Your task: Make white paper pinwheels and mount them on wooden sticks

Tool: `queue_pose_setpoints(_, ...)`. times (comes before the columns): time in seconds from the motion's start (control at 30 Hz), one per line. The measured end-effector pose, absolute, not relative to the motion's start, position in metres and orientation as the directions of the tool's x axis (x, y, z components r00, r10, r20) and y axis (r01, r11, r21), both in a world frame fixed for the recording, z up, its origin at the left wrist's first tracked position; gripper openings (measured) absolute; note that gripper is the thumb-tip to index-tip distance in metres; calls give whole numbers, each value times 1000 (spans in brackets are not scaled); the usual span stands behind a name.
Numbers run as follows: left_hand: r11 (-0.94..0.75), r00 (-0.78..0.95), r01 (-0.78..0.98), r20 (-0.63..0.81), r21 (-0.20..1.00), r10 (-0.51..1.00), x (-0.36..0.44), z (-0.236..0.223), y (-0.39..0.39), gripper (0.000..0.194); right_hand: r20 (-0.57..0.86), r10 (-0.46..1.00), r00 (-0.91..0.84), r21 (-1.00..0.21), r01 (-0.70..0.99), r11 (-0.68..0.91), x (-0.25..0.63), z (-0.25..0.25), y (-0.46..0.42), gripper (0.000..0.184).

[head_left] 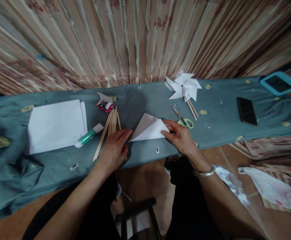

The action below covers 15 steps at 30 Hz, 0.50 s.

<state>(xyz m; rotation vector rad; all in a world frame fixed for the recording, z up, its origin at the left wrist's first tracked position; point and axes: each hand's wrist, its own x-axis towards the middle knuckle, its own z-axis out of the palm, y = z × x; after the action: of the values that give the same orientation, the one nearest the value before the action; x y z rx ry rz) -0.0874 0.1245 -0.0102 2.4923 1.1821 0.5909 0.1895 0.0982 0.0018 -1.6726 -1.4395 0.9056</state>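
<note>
A white paper folded into a triangle (149, 129) lies on the blue-grey cloth (140, 96) in front of me. My right hand (181, 136) presses its fingertips on the triangle's right corner, fingers extended. My left hand (114, 148) rests flat just left of the paper's point, fingers stretched out, partly over a bundle of wooden sticks (109, 128). Neither hand grips anything.
A stack of white sheets (56, 125) and a green-white glue stick (88, 136) lie to the left. A small box of pins (104, 104), green-handled scissors (184, 120), a paper pinwheel (184, 86), a black phone (246, 111) and a blue-framed device (279, 83) lie around. Curtains hang behind.
</note>
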Motion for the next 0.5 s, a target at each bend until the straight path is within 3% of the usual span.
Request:
queue_pose_setpoints(0.3, -635, 577, 673, 268, 378, 771, -87, -1, 119, 49, 41, 994, 105, -799, 601, -30, 176, -1, 119, 44)
queue_pose_setpoints(0.5, -659, 616, 609, 260, 442, 744, -67, -9, 112, 39, 22, 1000, 14, -740, 673, 7, 167, 1, 128, 43)
